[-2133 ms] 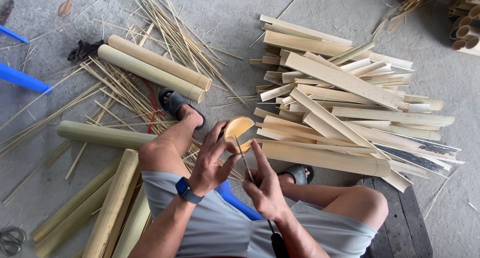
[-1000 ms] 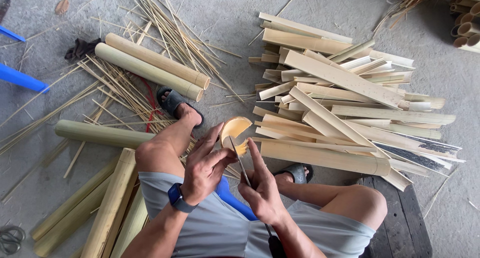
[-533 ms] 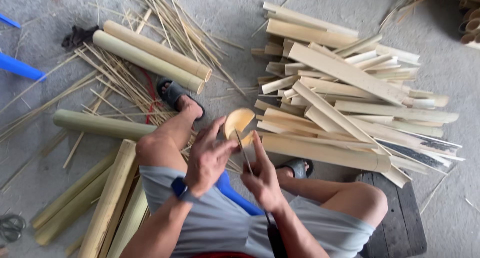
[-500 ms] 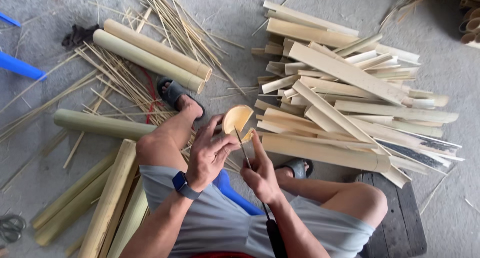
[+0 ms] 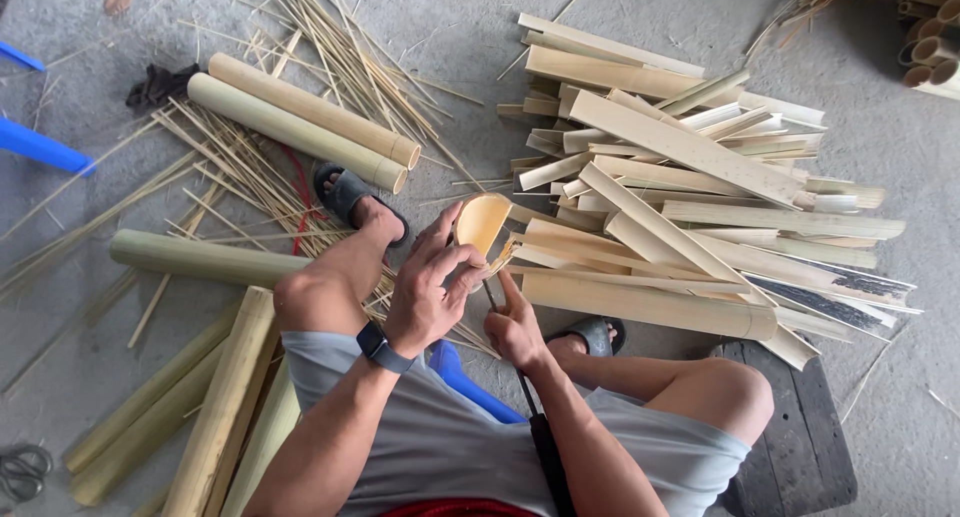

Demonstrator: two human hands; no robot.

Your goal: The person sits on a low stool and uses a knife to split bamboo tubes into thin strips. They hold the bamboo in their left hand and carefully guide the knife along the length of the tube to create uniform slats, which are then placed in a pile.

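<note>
Site: informal bamboo workshop, floor level. I sit low over a bare grey concrete floor point(image 5: 620, 17). Evidence: 2 whole round bamboo poles point(image 5: 300, 122) at upper left, more whole lengths point(image 5: 215, 407) by my left knee; large heap of split bamboo slats point(image 5: 700, 197) to my right; thin slivers point(image 5: 330, 47) scattered across the floor. Cut culm ends point(image 5: 930, 47) stacked at top right corner.

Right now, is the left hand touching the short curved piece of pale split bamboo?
Touching. The head view shows the left hand wrapped around the lower end of the short curved piece of pale split bamboo, fingers pressed against its edge, with no gap.
</note>
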